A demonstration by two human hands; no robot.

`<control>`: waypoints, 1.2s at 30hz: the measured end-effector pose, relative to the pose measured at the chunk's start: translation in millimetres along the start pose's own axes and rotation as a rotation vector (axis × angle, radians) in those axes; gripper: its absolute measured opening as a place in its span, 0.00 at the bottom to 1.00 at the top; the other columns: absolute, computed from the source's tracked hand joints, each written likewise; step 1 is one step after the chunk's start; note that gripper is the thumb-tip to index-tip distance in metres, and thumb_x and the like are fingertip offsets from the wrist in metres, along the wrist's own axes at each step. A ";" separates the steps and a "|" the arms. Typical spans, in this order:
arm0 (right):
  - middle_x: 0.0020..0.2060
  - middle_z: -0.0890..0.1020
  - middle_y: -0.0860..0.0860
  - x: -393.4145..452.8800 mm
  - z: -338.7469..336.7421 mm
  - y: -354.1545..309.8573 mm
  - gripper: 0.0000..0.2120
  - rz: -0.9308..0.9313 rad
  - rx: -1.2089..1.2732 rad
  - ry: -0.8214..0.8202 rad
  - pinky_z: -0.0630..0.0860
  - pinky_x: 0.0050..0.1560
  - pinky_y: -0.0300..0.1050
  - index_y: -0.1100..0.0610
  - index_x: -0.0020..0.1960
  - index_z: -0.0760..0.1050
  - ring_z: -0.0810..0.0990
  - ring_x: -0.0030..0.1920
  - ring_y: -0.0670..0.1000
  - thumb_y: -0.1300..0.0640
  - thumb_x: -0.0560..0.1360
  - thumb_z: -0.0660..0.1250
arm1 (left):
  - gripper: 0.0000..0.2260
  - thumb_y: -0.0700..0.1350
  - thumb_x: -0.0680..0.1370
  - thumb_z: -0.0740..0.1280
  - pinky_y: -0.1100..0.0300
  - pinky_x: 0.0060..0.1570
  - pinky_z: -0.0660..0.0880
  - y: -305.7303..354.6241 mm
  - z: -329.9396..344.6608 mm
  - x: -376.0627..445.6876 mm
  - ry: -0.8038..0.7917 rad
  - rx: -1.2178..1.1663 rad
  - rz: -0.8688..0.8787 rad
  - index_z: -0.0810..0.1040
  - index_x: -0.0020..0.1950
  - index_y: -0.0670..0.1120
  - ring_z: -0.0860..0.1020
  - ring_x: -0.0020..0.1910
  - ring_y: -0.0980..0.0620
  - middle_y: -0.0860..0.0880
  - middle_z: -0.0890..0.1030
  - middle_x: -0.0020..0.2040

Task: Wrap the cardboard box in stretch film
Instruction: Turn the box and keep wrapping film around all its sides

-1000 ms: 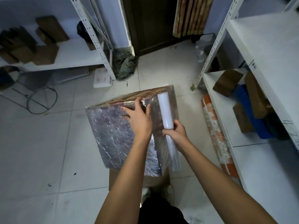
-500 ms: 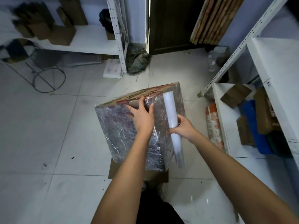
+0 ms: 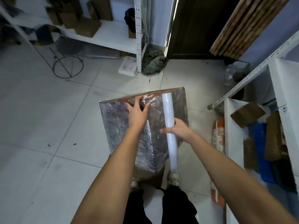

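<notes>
Nearest are the shoes and black trousers of the person, w/ a plain brown box under the job. On top of that sits the cardboard box (image 3: 129, 125), tipped up on a corner and already shiny w/ film on the sides we can see. The right hand (image 3: 179, 130) has its thumb & fingers curled round the middle of the white film roll (image 3: 169, 126), which lies along the box's right face. The left hand (image 3: 137, 110) is flat, fingers straight, pressing the film down near the top edge. To do this bit well, I think: keep that flat hand pushing so the box can't slip, pull the roll tight so the film has no bumps, lay each turn a bit over the last one. Further off are white shelves (image 3: 233, 126), then a dark door (image 3: 194, 26)
</notes>
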State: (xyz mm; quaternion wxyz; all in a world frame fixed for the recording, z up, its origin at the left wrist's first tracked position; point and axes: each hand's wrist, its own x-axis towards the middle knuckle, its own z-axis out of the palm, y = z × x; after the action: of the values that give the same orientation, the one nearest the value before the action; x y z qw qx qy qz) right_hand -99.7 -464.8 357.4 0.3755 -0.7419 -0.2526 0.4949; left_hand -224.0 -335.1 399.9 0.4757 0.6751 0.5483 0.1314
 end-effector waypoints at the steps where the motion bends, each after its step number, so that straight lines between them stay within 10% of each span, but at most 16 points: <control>1: 0.37 0.80 0.48 3.9 -2.6 0.6 0.16 -0.005 0.016 -0.030 0.77 0.43 0.41 0.53 0.42 0.74 0.79 0.39 0.47 0.55 0.62 0.80 | 0.20 0.55 0.78 0.64 0.45 0.67 0.63 3.4 0.0 1.7 0.007 -0.019 -0.001 0.67 0.69 0.56 0.61 0.71 0.33 0.38 0.46 0.77; 9: 0.40 0.85 0.49 19.4 -32.6 12.1 0.19 -0.008 0.059 -0.331 0.79 0.48 0.43 0.55 0.56 0.70 0.84 0.45 0.48 0.57 0.69 0.74 | 0.20 0.52 0.77 0.67 0.50 0.70 0.62 9.3 17.5 -6.6 0.090 -0.059 -0.049 0.69 0.68 0.54 0.64 0.70 0.36 0.35 0.55 0.74; 20: 0.43 0.84 0.49 23.8 -60.8 11.5 0.15 0.030 -0.085 -0.351 0.77 0.45 0.43 0.53 0.50 0.75 0.83 0.46 0.47 0.47 0.70 0.73 | 0.16 0.47 0.76 0.70 0.49 0.71 0.60 19.4 32.0 -24.0 0.166 -0.196 -0.145 0.72 0.63 0.55 0.60 0.72 0.37 0.37 0.52 0.75; 36: 0.44 0.80 0.55 9.4 -52.5 27.3 0.08 0.120 -0.107 -0.260 0.70 0.35 0.43 0.55 0.49 0.72 0.78 0.44 0.54 0.58 0.71 0.67 | 0.21 0.46 0.73 0.73 0.43 0.72 0.56 7.0 39.7 -48.8 0.205 -0.274 -0.145 0.72 0.63 0.56 0.50 0.76 0.41 0.44 0.48 0.77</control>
State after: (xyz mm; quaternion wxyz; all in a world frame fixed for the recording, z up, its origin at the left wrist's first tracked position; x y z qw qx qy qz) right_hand -47.5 -490.1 342.2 0.2692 -0.7043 -0.2803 0.5941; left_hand -209.7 -396.7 401.9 0.5130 0.5460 0.6181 0.2382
